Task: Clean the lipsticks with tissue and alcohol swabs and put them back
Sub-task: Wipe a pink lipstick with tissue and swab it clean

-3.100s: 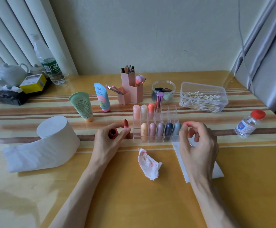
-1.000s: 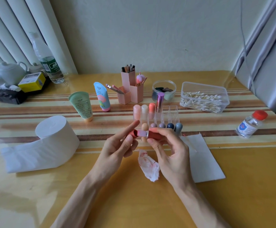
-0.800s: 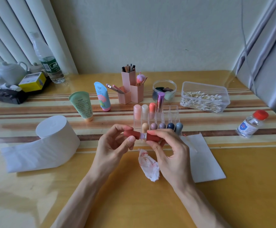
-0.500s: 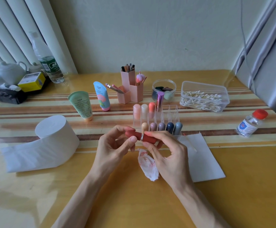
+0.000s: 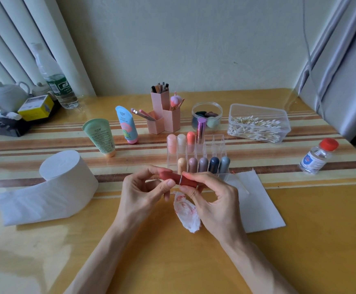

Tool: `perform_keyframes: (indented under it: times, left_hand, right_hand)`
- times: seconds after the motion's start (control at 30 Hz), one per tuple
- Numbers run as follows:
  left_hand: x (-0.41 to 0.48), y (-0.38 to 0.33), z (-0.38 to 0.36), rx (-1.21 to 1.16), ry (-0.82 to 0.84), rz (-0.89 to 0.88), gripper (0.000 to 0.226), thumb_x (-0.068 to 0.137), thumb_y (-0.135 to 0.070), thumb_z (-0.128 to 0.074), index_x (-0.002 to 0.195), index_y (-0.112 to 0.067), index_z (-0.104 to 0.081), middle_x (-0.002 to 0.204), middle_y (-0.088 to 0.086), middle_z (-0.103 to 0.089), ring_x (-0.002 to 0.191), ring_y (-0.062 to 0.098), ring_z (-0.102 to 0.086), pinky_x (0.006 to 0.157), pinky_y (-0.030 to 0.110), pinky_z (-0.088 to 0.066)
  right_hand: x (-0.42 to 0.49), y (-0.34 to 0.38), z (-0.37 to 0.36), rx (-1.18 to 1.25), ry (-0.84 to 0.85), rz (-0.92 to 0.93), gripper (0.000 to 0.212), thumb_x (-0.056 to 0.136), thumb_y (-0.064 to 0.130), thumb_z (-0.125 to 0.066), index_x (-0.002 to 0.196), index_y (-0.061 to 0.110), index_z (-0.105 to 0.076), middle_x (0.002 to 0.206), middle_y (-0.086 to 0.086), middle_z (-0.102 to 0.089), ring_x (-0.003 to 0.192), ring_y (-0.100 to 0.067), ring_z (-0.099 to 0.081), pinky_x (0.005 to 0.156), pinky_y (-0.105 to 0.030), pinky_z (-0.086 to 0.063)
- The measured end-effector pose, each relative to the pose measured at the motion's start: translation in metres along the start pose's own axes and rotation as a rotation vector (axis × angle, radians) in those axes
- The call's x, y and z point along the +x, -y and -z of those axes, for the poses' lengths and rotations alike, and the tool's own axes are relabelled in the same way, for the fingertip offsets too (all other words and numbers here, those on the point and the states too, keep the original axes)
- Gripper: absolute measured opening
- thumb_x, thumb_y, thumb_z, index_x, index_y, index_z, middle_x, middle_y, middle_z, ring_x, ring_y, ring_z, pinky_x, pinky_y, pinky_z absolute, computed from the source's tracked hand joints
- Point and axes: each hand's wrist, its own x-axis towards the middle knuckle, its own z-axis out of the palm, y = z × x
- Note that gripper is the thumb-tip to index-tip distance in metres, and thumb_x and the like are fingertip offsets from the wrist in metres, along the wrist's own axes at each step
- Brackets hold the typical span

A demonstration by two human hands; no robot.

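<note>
Both hands meet at the centre of the worktop (image 5: 300, 251), and between them lies the red lipstick (image 5: 178, 178), held level, sideways, just this side of the clear organizer (image 5: 219, 145). The left hand (image 5: 141, 194) pinches the cap end between thumb and forefinger, while the right hand (image 5: 213, 200) has its fingers (image 5: 191, 176) closed around the base. A thin silver ring shows at the join, so the cap looks pushed nearly home. Holding it flat, one hand per half, suits pressing the two parts together squarely.

Directly under the hands, toward 6 o'clock, sits the crumpled tissue (image 5: 186, 211), smeared red and dropped close, likely spent on this stick. At 3 o'clock of it a flat white sheet (image 5: 257, 200) lies spread, probably a clean landing spot. The tissue roll (image 5: 66, 187) waits at 9 o'clock, a tail already pulled loose for tearing. The alcohol bottle (image 5: 318, 157) stands capped out at 2 o'clock, and the tub of cotton swabs (image 5: 257, 126) sits at 1 o'clock.

In the organizer, five capped sticks fill the near row beyond one slot at its left end; my guess is that gap belongs to the red one.
</note>
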Motion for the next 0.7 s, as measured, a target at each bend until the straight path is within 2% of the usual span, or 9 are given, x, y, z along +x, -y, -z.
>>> perform_keyframes:
  times: [0.1, 0.2, 0.3, 0.33, 0.43, 0.47, 0.6, 0.7]
  left_hand:
    - [0.0, -0.003, -0.001, 0.005, 0.02, -0.017, 0.02, 0.083, -0.01, -0.076, 0.101, 0.0, -0.073, 0.085, 0.011, -0.075, 0.059, 0.018, -0.063, 0.061, 0.022, -0.053]
    - [0.004, -0.011, 0.002, 0.062, -0.042, -0.048, 0.027, 0.086, -0.015, -0.076, 0.112, -0.01, -0.076, 0.09, 0.005, -0.079, 0.069, 0.018, -0.068, 0.072, 0.028, -0.058]
    - [0.013, -0.015, 0.009, 0.288, -0.081, -0.174, 0.029, 0.091, -0.018, -0.077, 0.121, -0.02, -0.075, 0.096, 0.006, -0.078, 0.079, 0.035, -0.07, 0.073, 0.055, -0.058]
    - [0.017, -0.015, 0.01, 0.371, -0.09, -0.213, 0.03, 0.092, -0.019, -0.077, 0.122, -0.023, -0.074, 0.094, 0.004, -0.076, 0.076, 0.035, -0.066, 0.068, 0.055, -0.055]
    - [0.025, -0.014, 0.007, 0.51, -0.113, -0.279, 0.037, 0.09, -0.012, -0.079, 0.124, -0.025, -0.072, 0.088, -0.005, -0.073, 0.068, 0.016, -0.061, 0.058, 0.025, -0.046]
    - [0.027, -0.013, 0.006, 0.539, -0.112, -0.287, 0.04, 0.089, -0.01, -0.08, 0.125, -0.024, -0.072, 0.087, -0.007, -0.073, 0.068, 0.014, -0.061, 0.059, 0.02, -0.043]
    - [0.032, -0.002, 0.005, 0.697, -0.054, -0.31, 0.048, 0.086, -0.01, -0.083, 0.13, -0.022, -0.07, 0.089, -0.013, -0.072, 0.073, 0.014, -0.061, 0.065, 0.018, -0.042]
    - [0.033, 0.003, 0.002, 0.808, 0.02, -0.329, 0.057, 0.085, -0.009, -0.084, 0.137, -0.022, -0.066, 0.092, -0.017, -0.072, 0.079, 0.01, -0.058, 0.068, 0.006, -0.039]
  right_hand:
    - [0.003, 0.001, -0.001, -0.014, 0.026, 0.001, 0.029, 0.09, 0.019, -0.083, 0.119, 0.015, -0.078, 0.109, 0.014, -0.078, 0.104, -0.004, -0.073, 0.09, -0.024, -0.059]
    - [0.005, 0.005, -0.001, -0.051, 0.014, 0.016, 0.034, 0.094, 0.031, -0.078, 0.124, 0.016, -0.076, 0.108, 0.013, -0.078, 0.1, -0.003, -0.073, 0.086, -0.02, -0.058]
    - [0.007, 0.004, 0.004, -0.13, -0.096, -0.03, 0.024, 0.099, 0.034, -0.071, 0.112, 0.016, -0.08, 0.089, 0.019, -0.074, 0.082, 0.002, -0.07, 0.07, -0.009, -0.05]
    - [0.007, 0.003, 0.005, -0.17, -0.134, -0.05, 0.021, 0.1, 0.032, -0.069, 0.106, 0.016, -0.08, 0.083, 0.022, -0.069, 0.076, 0.005, -0.067, 0.067, -0.007, -0.047]
    - [0.008, 0.0, 0.005, -0.244, -0.184, -0.102, 0.017, 0.1, 0.028, -0.069, 0.093, 0.015, -0.078, 0.069, 0.02, -0.061, 0.063, 0.003, -0.06, 0.06, -0.007, -0.043]
    - [0.008, 0.0, 0.005, -0.259, -0.182, -0.115, 0.015, 0.099, 0.026, -0.07, 0.091, 0.016, -0.077, 0.067, 0.018, -0.06, 0.062, 0.002, -0.059, 0.059, -0.009, -0.044]
    - [0.009, -0.004, 0.005, -0.296, -0.145, -0.158, 0.009, 0.098, 0.025, -0.072, 0.095, 0.018, -0.075, 0.072, 0.01, -0.071, 0.066, -0.004, -0.067, 0.06, -0.026, -0.059]
    - [0.008, -0.006, 0.006, -0.316, -0.151, -0.169, 0.007, 0.097, 0.025, -0.073, 0.097, 0.018, -0.075, 0.074, 0.009, -0.072, 0.067, -0.004, -0.067, 0.061, -0.023, -0.058]
